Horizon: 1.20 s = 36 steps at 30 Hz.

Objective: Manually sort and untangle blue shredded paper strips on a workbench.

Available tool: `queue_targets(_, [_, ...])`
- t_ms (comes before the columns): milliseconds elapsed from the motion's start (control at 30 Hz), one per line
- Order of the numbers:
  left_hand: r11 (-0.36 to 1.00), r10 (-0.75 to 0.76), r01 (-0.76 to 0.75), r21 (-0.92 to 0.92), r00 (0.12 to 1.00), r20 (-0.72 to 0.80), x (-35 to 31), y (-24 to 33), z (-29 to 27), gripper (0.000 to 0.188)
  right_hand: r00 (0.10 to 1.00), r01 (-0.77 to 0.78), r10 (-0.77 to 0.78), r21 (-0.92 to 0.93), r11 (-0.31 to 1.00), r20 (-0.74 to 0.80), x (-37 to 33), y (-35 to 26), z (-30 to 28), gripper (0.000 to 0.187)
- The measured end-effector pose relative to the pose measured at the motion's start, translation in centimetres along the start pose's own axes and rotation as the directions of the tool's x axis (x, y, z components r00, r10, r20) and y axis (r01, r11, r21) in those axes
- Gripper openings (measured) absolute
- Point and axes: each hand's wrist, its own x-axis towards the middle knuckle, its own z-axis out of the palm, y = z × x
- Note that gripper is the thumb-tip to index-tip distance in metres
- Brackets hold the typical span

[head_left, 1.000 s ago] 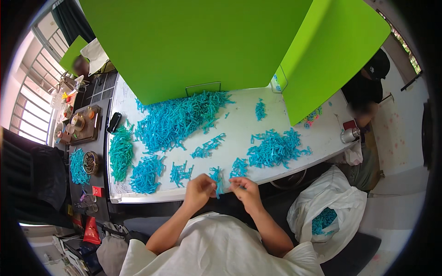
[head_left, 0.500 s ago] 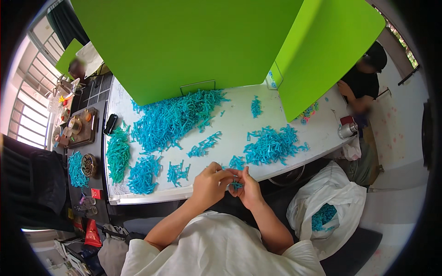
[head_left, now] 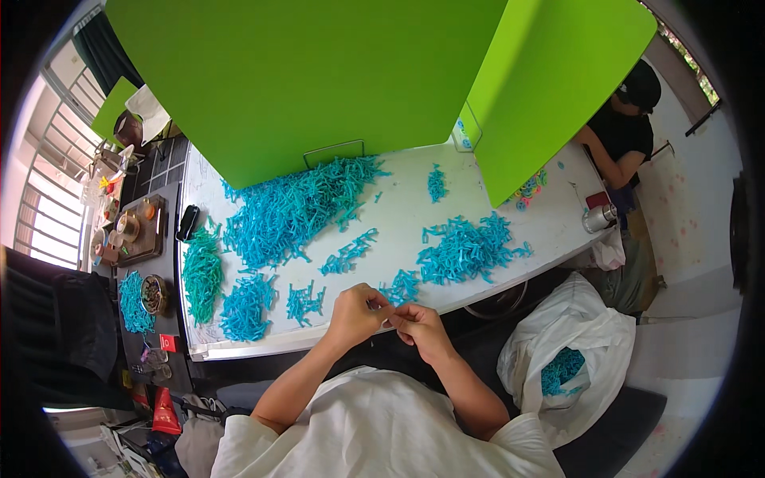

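My left hand and my right hand meet just in front of the table's near edge, fingertips pinched together. Whatever they hold between them is too small and too covered by the fingers to name. Right beyond the fingers, a little cluster of blue plastic strips lies on the white table. It adjoins a larger heap of blue strips to the right. Left of my hands are a small group of strips, a loose row of strips and a rounder pile.
A big blue heap lies against the tall green divider. Green strips and a black case line the left edge. A white sack of strips stands right. Across the table sits another person near a metal can.
My right hand has turned from a half-open palm, with a blue-green piece showing in it, to curled fingers. That piece is now out of sight. The view has shifted slightly.
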Motion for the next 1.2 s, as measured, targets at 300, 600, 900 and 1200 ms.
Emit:
queue_targets(300, [0.866, 0.148, -0.073, 0.495, 0.983, -0.113, 4.0, -1.5, 1.4, 0.014, 0.98, 0.052, -0.034, 0.087, 0.995, -0.194, -1.2, -0.1, -2.9, 0.005])
queue_targets(600, [0.834, 0.151, -0.115, 0.54, 0.988, -0.023, 6.0, -1.6, 3.7, 0.022, 0.97, 0.137, -0.113, 0.105, 0.985, -0.213, -1.5, -0.9, -3.5, 0.024])
queue_targets(900, [0.99, 0.13, -0.133, -0.047, 0.99, -0.061, 2.1, 0.8, -1.6, 0.01, 0.923, 0.25, -0.296, -0.201, 0.947, -0.247, -1.8, -3.3, -1.0, 0.022])
queue_targets(1200, [0.855, 0.237, -0.159, -0.493, 0.967, 0.099, -1.2, -0.2, -1.9, 0.011, 0.831, 0.542, -0.518, -0.498, 0.677, 0.201, -1.7, -5.4, 1.3, 0.014])
